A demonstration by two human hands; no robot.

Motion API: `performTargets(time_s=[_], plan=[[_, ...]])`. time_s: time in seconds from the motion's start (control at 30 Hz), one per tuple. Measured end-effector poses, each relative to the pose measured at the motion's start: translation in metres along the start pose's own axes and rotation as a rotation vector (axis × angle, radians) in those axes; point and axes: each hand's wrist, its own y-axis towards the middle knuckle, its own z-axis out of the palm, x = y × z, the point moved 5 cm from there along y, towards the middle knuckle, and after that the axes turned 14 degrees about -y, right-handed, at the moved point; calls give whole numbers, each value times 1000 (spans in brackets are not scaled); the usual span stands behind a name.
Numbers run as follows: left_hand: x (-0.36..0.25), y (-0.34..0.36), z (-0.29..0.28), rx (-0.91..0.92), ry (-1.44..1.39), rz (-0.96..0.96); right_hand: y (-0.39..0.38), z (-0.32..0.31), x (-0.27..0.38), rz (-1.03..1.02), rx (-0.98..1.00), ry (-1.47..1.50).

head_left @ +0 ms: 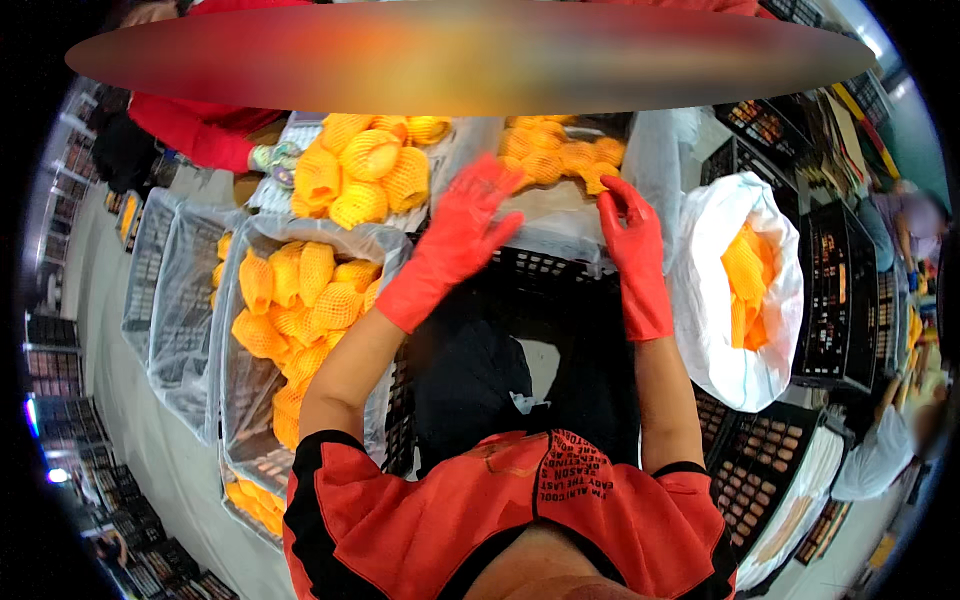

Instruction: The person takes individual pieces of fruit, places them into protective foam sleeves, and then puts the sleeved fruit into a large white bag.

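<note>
Both hands wear red rubber gloves. My left hand (462, 235) is raised over the near edge of the work surface with fingers spread and slightly blurred, and nothing shows in it. My right hand (636, 250) has bent fingers with a gap at the thumb; its fingertips are beside a pile of orange foam nets (545, 150) in a plastic-lined crate (560, 212). I cannot see anything held there. To the left of my left hand, several yellow-orange net-wrapped pieces (365, 170) are heaped; what is inside the nets is hidden.
At my left stands a lined crate (232, 390) full of net-wrapped pieces (300, 300). A white sack (700, 300) of orange nets stands at right, near black crates (838, 290). Another person's red sleeve (190, 130) and gloved hand (275, 160) are at far left.
</note>
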Motion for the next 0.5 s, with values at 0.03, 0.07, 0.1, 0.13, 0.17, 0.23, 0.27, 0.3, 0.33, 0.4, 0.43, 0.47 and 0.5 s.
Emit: performTargets(time_s=[0.03,0.07,0.1,0.13,0.17,0.23,0.27,0.3,0.33,0.4,0.43,0.47,0.5], plan=[[-4,-6,27,63,-27,85,1,0,0,25,47,65],[-1,-9,40,142,24,51,2,0,-5,54,90,133],[2,-12,50,218,79,17,5,5,-19,110,216,259],[8,-11,58,289,136,-18,7,5,-20,108,267,205],[5,-8,55,143,68,114,8,7,-19,103,322,152],[9,-10,54,137,85,101,18,18,-11,67,485,4],[10,-12,54,130,86,83,27,27,1,-29,503,-52],[13,-15,57,148,79,67,35,38,16,-127,525,-112],[13,-14,62,207,80,38,45,49,22,-229,548,-167],[16,-8,62,342,118,-6,72,92,1,-443,686,-287],[19,-11,65,258,111,78,78,123,-6,-568,750,-331],[17,-10,66,241,147,57,81,149,-22,-575,876,-372],[16,-8,65,217,86,111,82,173,-38,-576,997,-416]])
